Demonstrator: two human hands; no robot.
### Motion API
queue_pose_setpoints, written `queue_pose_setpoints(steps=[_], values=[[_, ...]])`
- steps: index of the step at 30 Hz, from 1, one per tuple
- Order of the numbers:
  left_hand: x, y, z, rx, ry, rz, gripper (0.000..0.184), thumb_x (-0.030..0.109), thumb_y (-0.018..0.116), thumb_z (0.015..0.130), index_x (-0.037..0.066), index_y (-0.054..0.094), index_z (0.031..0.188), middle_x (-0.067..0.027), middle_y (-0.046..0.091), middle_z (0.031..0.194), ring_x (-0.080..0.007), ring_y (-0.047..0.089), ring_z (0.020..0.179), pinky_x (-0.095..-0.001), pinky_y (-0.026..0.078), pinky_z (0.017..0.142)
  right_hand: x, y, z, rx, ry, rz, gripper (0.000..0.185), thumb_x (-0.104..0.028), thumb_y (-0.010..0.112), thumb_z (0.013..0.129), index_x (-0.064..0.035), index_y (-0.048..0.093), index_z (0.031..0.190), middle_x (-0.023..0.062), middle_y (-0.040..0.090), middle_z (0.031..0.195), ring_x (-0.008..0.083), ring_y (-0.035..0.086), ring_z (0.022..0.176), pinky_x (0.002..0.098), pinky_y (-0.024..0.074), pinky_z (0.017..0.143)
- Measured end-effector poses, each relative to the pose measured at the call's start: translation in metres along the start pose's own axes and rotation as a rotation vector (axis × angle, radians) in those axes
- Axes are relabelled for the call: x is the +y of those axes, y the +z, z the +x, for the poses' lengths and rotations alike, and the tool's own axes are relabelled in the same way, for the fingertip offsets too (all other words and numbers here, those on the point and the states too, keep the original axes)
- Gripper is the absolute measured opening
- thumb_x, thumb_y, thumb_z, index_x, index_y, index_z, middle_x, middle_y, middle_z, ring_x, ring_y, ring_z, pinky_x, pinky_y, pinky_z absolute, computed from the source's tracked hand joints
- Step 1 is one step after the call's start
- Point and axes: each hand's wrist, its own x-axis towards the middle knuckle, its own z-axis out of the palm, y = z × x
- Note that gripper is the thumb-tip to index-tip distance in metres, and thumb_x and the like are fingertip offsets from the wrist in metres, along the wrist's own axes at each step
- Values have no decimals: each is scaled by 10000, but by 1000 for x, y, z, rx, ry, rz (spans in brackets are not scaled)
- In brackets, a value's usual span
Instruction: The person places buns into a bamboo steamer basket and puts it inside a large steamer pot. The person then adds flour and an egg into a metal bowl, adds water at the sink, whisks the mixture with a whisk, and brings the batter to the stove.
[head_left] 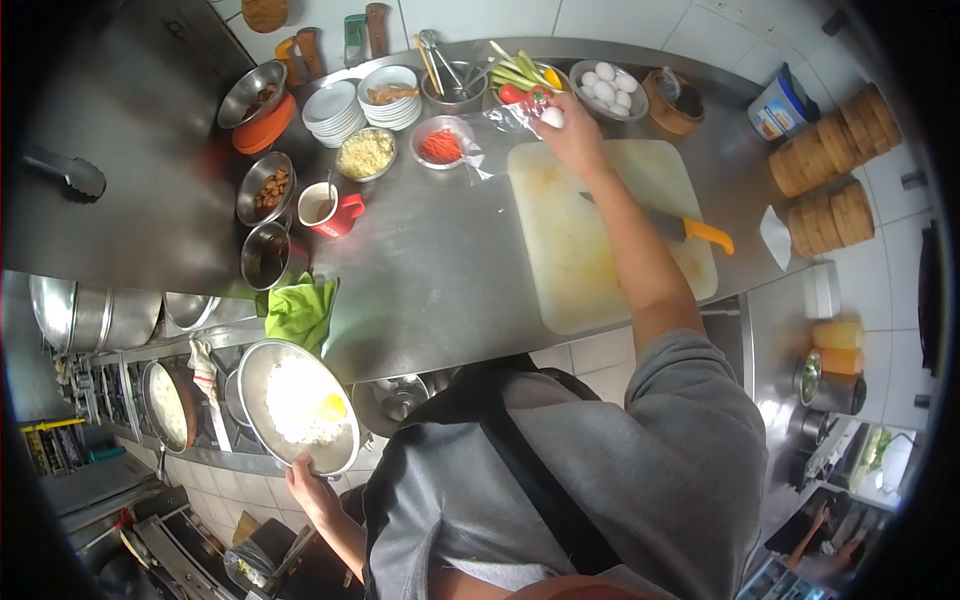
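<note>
One egg (552,118), presumably light but brittle and best cradled round its middle, is held in the right hand (579,140) near the cutting board's far edge (528,155), while the left hand (312,492) grips the metal bowl (336,456) by its rim.

Biggest open lane is the bare steel counter (425,270) between the red mug (330,214) and the cutting board (560,245). Its far end is plugged by the shredded-carrot bowl (438,122), with plastic wrap (487,165) beside it. Over the board, watch the knife (670,227) under the right forearm (643,262). Egg bowl (641,101) sits just past the right hand (580,138), so it's tight there.
</note>
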Motion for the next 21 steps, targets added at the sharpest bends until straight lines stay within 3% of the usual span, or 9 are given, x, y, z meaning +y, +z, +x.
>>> queue_pose_setpoints(steps=[3,5,9,11,13,16,18,20,21], values=[[-3,6,-1,23,-23,-43,382,245,590,813,-66,574,1034,-117,580,949,-206,566,829,-322,457,719,-25,29,2,35,-93,142,483,-354,776,782,-86,539,1106,195,624,1139,341,622,1065,437,491,874],[-6,7,1,-3,-4,-69,360,228,574,829,-61,578,1042,-111,584,954,-201,560,852,-320,442,770,-32,47,6,-127,-186,-62,477,-363,779,775,-91,551,1092,177,622,1142,333,617,1068,430,496,877],[-10,-6,0,17,7,48,358,173,544,852,-47,560,1134,-103,587,1033,-193,536,947,-321,410,879,-4,96,24,-121,-443,-489,365,-345,760,784,-96,636,1020,134,614,1134,334,610,1049,443,523,849],[-23,-10,11,-61,5,-135,337,150,546,837,-41,559,1114,-95,581,1030,-186,521,918,-325,422,832,-18,89,32,-87,-428,-495,330,-343,749,794,-90,642,977,141,628,1084,327,620,1014,441,529,815],[-3,0,-2,15,44,-12,320,164,549,825,-59,575,1054,-91,592,962,-184,532,869,-314,431,777,-46,61,36,-64,-397,-497,310,-337,742,802,-91,651,967,140,644,1040,316,630,996,434,526,810],[4,5,-6,62,86,41,239,177,559,818,-41,566,918,-76,549,861,-166,507,783,-311,423,700,-90,16,56,277,-448,-14,258,-303,736,817,-94,685,960,131,677,885,343,662,840,445,530,792],[-18,-9,4,64,138,89,163,144,567,817,-18,562,807,-66,515,816,-162,495,761,-312,419,691,-111,-19,90,412,-307,104,264,-310,709,842,-97,687,997,102,699,950,331,670,867,441,529,781],[-63,-40,29,45,-72,107,691,591,668,859,94,566,1328,-168,661,903,-245,569,717,-360,447,588,-119,-51,138,543,-271,134,280,-317,685,862,-92,687,1028,76,716,966,322,679,870,427,531,781],[-40,-20,22,61,-68,89,691,591,668,859,94,566,1328,-168,661,903,-245,569,717,-360,447,588,-127,-71,157,542,-238,130,292,-324,687,862,-99,689,1048,76,719,954,315,684,875,412,532,785]])
